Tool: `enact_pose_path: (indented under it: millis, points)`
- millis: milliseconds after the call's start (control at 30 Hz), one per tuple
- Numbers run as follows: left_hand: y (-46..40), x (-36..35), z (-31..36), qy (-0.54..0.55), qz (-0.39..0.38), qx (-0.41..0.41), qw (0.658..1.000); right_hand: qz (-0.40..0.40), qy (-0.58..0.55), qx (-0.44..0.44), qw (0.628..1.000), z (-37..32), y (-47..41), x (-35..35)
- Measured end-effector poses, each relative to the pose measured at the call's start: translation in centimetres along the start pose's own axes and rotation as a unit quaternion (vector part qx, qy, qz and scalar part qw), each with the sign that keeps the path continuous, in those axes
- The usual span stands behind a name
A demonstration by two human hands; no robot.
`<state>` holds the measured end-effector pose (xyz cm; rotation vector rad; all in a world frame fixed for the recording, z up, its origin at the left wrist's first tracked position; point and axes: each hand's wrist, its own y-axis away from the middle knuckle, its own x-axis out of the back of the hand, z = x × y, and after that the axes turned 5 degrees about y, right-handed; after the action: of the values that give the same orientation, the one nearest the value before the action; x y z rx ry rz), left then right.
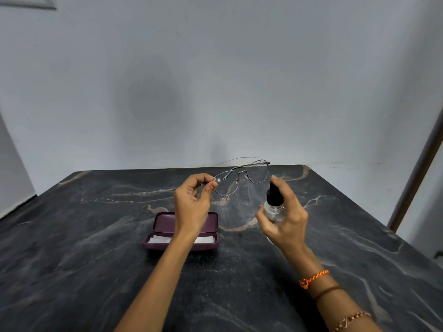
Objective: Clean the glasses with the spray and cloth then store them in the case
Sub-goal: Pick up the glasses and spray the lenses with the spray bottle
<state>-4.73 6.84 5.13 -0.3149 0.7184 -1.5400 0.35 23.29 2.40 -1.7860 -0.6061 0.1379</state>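
Observation:
My left hand (191, 202) pinches the left rim of thin metal-framed glasses (242, 177) and holds them up over the table, temples unfolded and pointing away. My right hand (285, 216) grips a small clear spray bottle (274, 204) with a black nozzle, forefinger on top, nozzle close to the right lens. A purple glasses case (163, 222) lies open on the table below my left wrist, with a white cloth (159, 239) in its lower half, partly hidden by my forearm.
The dark marble table (96, 259) runs to a far edge against a pale wall (215, 80). A brown door frame (417, 178) stands at the right. Bracelets circle my right wrist.

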Motion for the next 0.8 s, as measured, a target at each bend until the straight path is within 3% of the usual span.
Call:
enact_pose_path:
  millis: [367, 700, 800]
  points:
    - [0.08, -0.07, -0.24, -0.007, 0.005, 0.009, 1.0, 0.002, -0.001, 0.024, 1.0, -0.62, -0.14, 0.08]
    - [0.11, -0.09, -0.42, -0.005, 0.009, 0.012, 1.0, 0.042, -0.029, -0.012, 0.999, -0.01, 0.37, -0.56]
    - [0.04, -0.03, -0.42, -0.003, 0.011, 0.011, 1.0, 0.064, -0.029, -0.07, 0.995, 0.31, 0.65, -0.77]
